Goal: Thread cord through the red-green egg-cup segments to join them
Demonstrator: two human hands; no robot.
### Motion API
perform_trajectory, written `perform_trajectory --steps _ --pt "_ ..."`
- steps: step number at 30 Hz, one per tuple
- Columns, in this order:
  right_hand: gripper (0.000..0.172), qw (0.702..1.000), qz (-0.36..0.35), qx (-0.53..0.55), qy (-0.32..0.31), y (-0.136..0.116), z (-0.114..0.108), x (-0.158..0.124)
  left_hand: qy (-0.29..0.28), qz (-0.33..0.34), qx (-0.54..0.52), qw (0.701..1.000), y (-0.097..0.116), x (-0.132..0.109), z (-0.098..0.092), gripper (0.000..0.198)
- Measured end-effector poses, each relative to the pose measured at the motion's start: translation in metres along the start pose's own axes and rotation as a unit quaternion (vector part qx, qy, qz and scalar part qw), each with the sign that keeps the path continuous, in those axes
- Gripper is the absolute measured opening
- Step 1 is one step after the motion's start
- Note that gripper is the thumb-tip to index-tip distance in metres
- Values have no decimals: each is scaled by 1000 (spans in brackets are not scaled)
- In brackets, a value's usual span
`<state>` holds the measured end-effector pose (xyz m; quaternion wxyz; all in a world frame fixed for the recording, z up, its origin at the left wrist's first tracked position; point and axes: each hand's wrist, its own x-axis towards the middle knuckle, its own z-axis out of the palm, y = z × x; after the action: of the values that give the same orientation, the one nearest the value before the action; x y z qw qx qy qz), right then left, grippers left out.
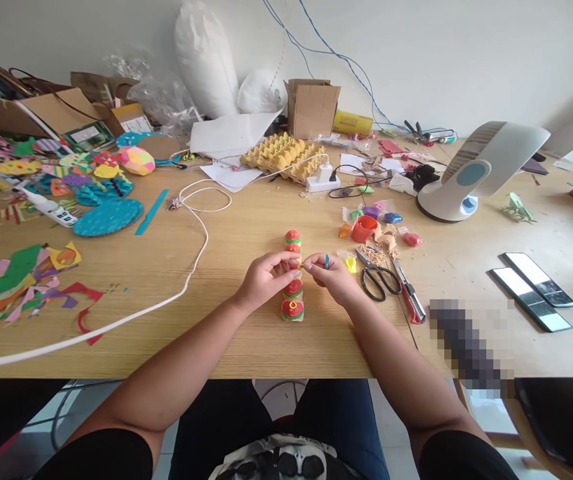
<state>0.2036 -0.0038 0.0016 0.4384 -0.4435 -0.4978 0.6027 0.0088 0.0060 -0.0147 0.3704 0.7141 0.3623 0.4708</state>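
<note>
A strip of rounded bumps (293,309), red on top with green bands, lies lengthwise on the table before me. The nearest bump bears a small yellow loop. Over the middle of the strip, my left hand (267,277) is closed in a pinch, its fingertips meeting those of my right hand (335,275). Between them is a tiny yellow piece of modelling clay (301,265), gripped by both hands as far as I can see. A small blue item (327,261) shows at my right fingers; its kind is unclear. My hands hide part of the strip.
Right of my hands lie black-handled scissors (380,275), a red utility knife (410,293), a red ring-shaped container (364,229) and bagged clay. A fan (481,170) stands behind. A white cable (196,260) crosses at left, near paper scraps (11,280). A yellow egg tray (286,157) lies farther back.
</note>
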Motion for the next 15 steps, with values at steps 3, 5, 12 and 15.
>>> perform_trajectory --steps 3,5,12,15 --pt "49 1000 -3 -26 -5 0 2 0 -2 20 33 999 -1 -1 0 24" --pt "50 999 -7 -33 -4 0 3 -1 -3 26 44 999 0 -1 0 21" --pt "51 999 -18 -25 27 -1 2 0 21 -41 -40 998 1 1 1 22" --pt "50 999 -21 -33 34 0 1 0 31 -87 -94 991 -1 2 0 25"
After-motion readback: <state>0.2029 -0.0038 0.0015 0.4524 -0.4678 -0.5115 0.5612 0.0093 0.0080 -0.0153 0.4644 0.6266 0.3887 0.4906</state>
